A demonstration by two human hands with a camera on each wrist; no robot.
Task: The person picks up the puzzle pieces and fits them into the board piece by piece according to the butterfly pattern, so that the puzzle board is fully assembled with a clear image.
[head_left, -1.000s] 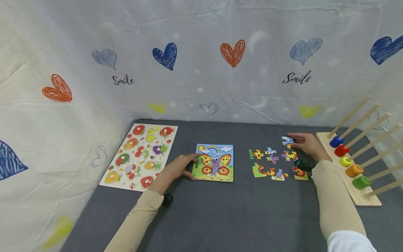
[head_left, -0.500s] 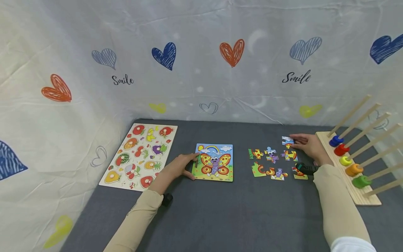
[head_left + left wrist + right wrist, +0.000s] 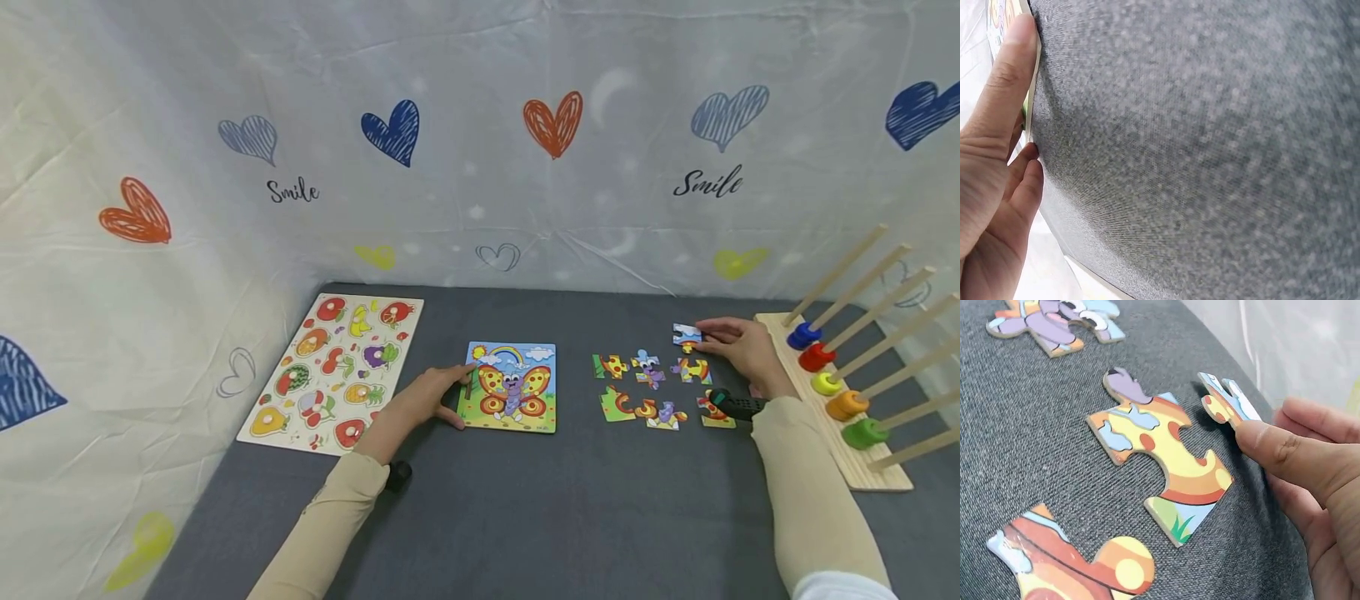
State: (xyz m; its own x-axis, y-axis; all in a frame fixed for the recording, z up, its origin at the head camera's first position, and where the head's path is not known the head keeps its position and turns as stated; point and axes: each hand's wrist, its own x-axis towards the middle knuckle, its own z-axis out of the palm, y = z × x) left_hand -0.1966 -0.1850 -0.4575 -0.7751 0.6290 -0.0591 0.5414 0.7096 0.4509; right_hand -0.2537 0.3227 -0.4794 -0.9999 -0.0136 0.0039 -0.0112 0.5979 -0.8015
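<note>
Two grips show in the head view, each a person's bare hand. The left grip [image 3: 426, 393] is spread, thumb apart from the fingers, and touches the left side of the butterfly board [image 3: 512, 387], a thin, nearly square, printed panel at the middle of the desk [image 3: 525, 517]. The right grip [image 3: 745, 348] pinches the sky piece [image 3: 686, 334] by its right side, at the far right of the loose puzzle pieces [image 3: 648, 372], which lie picture-up in two rough rows. To the left lies a pale fruit board [image 3: 296, 440] with rounded fruit shapes; to the right, a peg stand [image 3: 858, 471] of light wood carries slender round pegs and thick rings [image 3: 846, 406] in blue, red, yellow, orange and green. Behind hangs a creased white cloth [image 3: 480, 200] printed with hearts.

Left wrist view: the thumb is straight, its tip on the butterfly board's margin; the bent fingertips meet the board's pale edge. The desk's grey covering is speckled and woven.

Right wrist view: the sky piece is tilted to the desk, thumb on its printed face, fingers behind and partly hidden. Just beside it lies a wing piece [image 3: 1166, 462], flat, with a rounded tab, curved sockets and a pale cut rim.
</note>
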